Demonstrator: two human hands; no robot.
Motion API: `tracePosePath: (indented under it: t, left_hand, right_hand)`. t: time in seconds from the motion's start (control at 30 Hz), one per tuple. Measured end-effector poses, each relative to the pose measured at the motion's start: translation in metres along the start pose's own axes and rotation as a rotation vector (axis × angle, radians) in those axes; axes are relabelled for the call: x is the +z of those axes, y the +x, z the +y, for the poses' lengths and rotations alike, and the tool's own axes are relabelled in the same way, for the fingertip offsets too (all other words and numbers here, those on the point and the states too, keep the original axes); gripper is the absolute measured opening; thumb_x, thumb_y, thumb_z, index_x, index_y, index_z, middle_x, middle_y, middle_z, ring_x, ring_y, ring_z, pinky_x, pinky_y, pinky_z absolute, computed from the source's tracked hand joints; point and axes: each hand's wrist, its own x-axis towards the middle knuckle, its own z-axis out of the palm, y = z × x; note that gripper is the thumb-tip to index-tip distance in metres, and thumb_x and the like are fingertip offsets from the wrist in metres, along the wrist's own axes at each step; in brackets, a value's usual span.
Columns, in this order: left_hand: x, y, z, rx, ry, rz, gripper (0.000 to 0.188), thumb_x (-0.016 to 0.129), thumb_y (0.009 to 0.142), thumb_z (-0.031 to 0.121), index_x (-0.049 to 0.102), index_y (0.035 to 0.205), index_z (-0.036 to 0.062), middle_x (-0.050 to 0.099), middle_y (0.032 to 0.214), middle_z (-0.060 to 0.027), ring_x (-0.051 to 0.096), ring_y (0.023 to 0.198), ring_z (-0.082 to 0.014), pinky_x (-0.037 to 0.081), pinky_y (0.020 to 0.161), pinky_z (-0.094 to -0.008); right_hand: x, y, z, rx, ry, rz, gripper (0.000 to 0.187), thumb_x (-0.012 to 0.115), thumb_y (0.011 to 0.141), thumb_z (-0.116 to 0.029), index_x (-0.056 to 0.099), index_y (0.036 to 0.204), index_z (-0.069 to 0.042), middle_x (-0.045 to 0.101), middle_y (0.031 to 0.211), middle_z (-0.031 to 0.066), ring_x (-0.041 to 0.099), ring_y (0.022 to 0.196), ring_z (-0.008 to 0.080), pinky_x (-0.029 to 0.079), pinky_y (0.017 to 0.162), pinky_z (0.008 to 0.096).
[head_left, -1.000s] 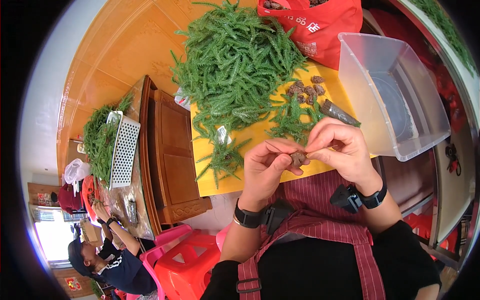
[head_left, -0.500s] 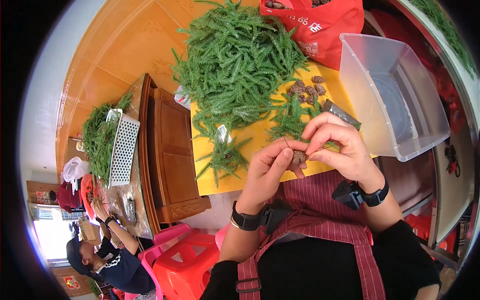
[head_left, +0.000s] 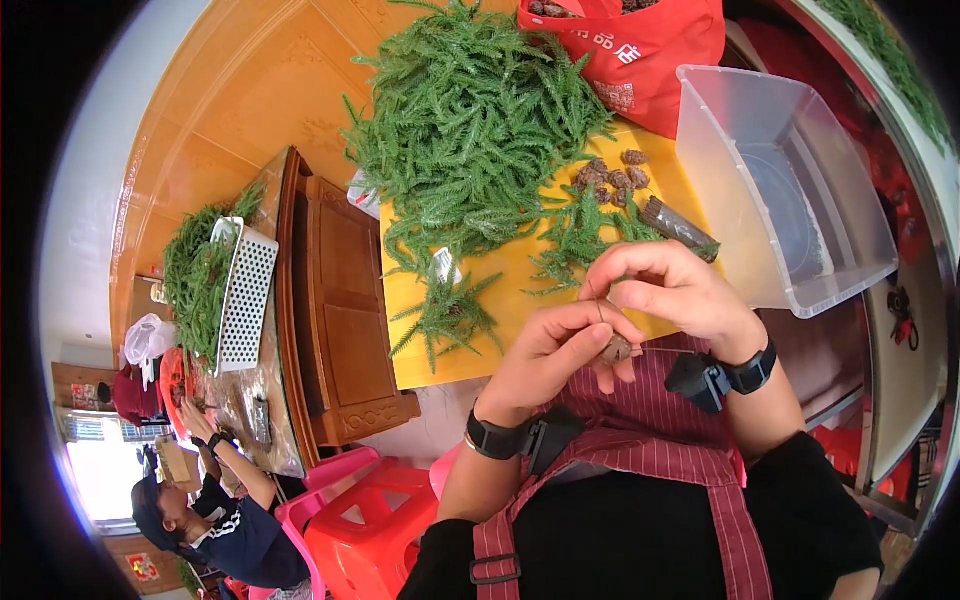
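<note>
My left hand (head_left: 560,352) is closed round a small brown pine cone (head_left: 617,350), its thumb and fingers pinching it just past the table's near edge. A thin wire (head_left: 601,312) rises from beside the cone. Above it my right hand (head_left: 690,293) has its fingertips closed together at the wire's upper end. Beyond the hands, on the yellow table top (head_left: 520,350), are loose green sprigs (head_left: 578,232), several pine cones (head_left: 610,178) and a wrapped bundle of thin brown wires (head_left: 678,226). One separate green sprig cluster (head_left: 445,318) lies left of my hands.
A big heap of green artificial branches (head_left: 470,130) covers the table's far side. Behind it stands a red bag (head_left: 640,60) of pine cones; a clear plastic bin (head_left: 790,190) is at the right. A co-worker (head_left: 230,530) works at another table, near a white basket (head_left: 247,300) and red stool (head_left: 370,530).
Both hands have shifted slightly right and down with the pine cone. My right fingers have lifted off the cone to the wire above it.
</note>
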Motion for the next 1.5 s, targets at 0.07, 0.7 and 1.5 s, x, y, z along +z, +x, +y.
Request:
tracePosePath:
  t: [0.07,0.7,1.5]
  left_hand:
    - [0.001,0.000,-0.001,-0.007,0.006,0.012,0.028,0.042,0.091,0.018,0.056,0.095,-0.0058,0.058,0.078,-0.0132,0.060,0.066,-0.0184,0.047,0.049,-0.0221]
    - [0.000,-0.004,-0.007,0.030,-0.022,0.049,0.025,0.049,0.088,0.014,0.058,0.099,-0.0070,0.061,0.087,-0.0165,0.063,0.072,-0.0241,0.054,0.059,-0.0262]
    - [0.007,-0.005,-0.014,-0.001,-0.106,0.022,0.025,0.049,0.089,0.014,0.059,0.101,-0.0052,0.062,0.082,-0.0120,0.063,0.075,-0.0190,0.053,0.065,-0.0256]
  right_hand:
    - [0.001,0.002,0.002,0.057,0.049,-0.060,0.018,0.055,0.084,-0.013,0.057,0.094,0.001,0.056,0.090,0.0049,0.054,0.080,0.0110,0.044,0.069,0.0238]
    - [0.011,0.001,0.001,0.112,0.126,-0.034,0.013,0.051,0.087,-0.015,0.053,0.088,-0.002,0.055,0.090,0.0029,0.051,0.080,0.0082,0.042,0.069,0.0212]
    - [0.007,-0.005,-0.003,0.201,0.153,-0.121,0.024,0.047,0.090,-0.023,0.052,0.090,0.000,0.053,0.084,0.0025,0.047,0.074,0.0068,0.040,0.066,0.0210]
